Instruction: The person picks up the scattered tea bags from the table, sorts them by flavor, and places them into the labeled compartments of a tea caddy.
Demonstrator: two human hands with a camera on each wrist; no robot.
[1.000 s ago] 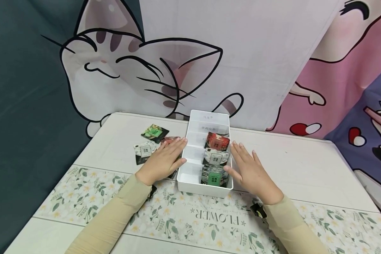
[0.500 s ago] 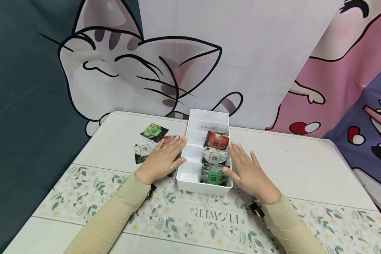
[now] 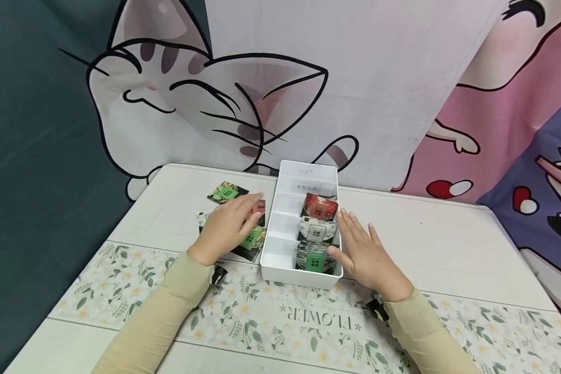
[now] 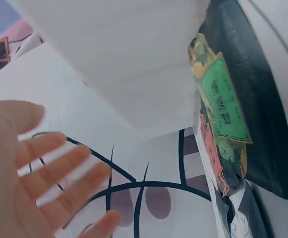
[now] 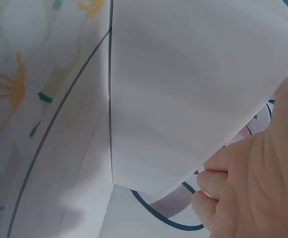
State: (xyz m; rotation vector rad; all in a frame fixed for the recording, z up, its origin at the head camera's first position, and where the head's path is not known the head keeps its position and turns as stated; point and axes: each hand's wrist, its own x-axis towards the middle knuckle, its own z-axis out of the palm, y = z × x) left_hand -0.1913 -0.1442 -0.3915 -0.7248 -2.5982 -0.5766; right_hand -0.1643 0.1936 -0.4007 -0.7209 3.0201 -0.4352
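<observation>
A white divided box (image 3: 301, 280) stands mid-table, holding a red packet (image 3: 320, 208), a white packet (image 3: 317, 230) and a dark packet with a green label (image 3: 315, 261) in its nearer compartments. My left hand (image 3: 226, 226) is spread over several flat packets left of the box, its fingers extended and holding nothing. It partly covers a white packet (image 3: 203, 217) and a red one (image 3: 259, 208); a green-labelled packet (image 3: 252, 239) shows below the thumb. In the left wrist view the palm (image 4: 54, 183) is apart from the box. My right hand (image 3: 369, 252) rests straight fingers along the box's right rim.
Another green-labelled packet (image 3: 226, 192) lies at the back left of the pile. The white table (image 3: 449, 244) has a floral strip (image 3: 318, 337) across its front, and a printed cat curtain (image 3: 378, 104) hangs right behind it.
My left hand has moved left from the box's left rim to over the packets, uncovering the red and green-labelled ones. The right hand and the box have stayed put.
</observation>
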